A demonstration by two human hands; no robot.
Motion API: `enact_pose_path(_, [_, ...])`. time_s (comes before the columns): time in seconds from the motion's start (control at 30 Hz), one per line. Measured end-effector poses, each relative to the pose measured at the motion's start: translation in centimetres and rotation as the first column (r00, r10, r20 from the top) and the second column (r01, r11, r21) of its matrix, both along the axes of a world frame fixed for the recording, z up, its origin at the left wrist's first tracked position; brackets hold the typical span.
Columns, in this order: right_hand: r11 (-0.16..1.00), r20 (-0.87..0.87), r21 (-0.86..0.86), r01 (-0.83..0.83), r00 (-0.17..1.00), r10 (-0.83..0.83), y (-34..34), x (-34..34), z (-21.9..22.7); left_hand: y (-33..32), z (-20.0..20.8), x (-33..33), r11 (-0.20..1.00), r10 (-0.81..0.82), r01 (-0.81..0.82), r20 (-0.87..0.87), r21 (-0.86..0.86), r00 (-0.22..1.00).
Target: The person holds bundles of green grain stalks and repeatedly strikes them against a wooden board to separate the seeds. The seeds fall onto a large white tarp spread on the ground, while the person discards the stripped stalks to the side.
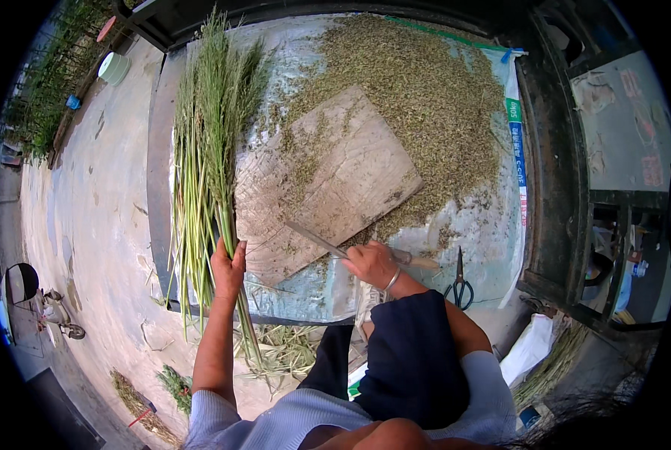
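Observation:
My left hand [228, 271] is closed around a few green stalks [225, 221] with feathery seed heads, at the left edge of a square wooden board [335, 180]. A larger bundle of the same stalks [189, 180] lies alongside, heads pointing away from me. In my right hand [373, 262] is a knife, its thin blade [317, 240] angled left over the board's near edge. A pale wooden handle [423, 262] shows just right of that hand; whether it belongs to the knife I cannot tell. Black-handled scissors [461, 289] lie farther right.
Chopped plant bits [418, 97] cover much of the pale plastic sheet [493, 262] beyond the board. Stripped stalks [287, 349] lie on the ground below the near edge. Dark framing [553, 187] stands at right. A pale green bucket [113, 68] stands at far left.

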State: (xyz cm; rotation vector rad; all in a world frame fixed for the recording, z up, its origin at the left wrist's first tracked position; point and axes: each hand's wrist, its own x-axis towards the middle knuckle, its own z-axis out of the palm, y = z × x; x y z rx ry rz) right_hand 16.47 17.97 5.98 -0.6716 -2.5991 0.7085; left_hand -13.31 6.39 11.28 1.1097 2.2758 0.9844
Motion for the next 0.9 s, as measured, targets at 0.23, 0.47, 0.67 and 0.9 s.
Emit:
enact_pose_path(0.23, [0.995,0.160,0.069,0.068,0.984,-0.078,3.8,-6.6,-6.2,5.2,-5.1,-10.4,0.987,0.065,-0.072,-0.050,-0.142,0.997])
enact_pose_path(0.47, [0.650,0.287,0.151,0.745,0.596,-0.750,16.2,4.5,-5.0,9.8,-5.0,-6.9,0.882,-0.020,-0.302,-0.669,-0.362,0.743])
enact_pose_path(0.67, [0.565,0.363,0.245,0.788,0.466,-0.807,19.4,10.9,-6.5,9.7,-8.1,0.2,0.961,-0.274,0.180,-0.673,-0.207,0.687])
enact_pose_path(0.9, [0.241,0.134,0.267,0.933,0.212,-0.968,13.4,18.7,-5.8,9.8,-11.4,2.8,0.988,-0.152,0.106,-0.644,-0.110,0.750])
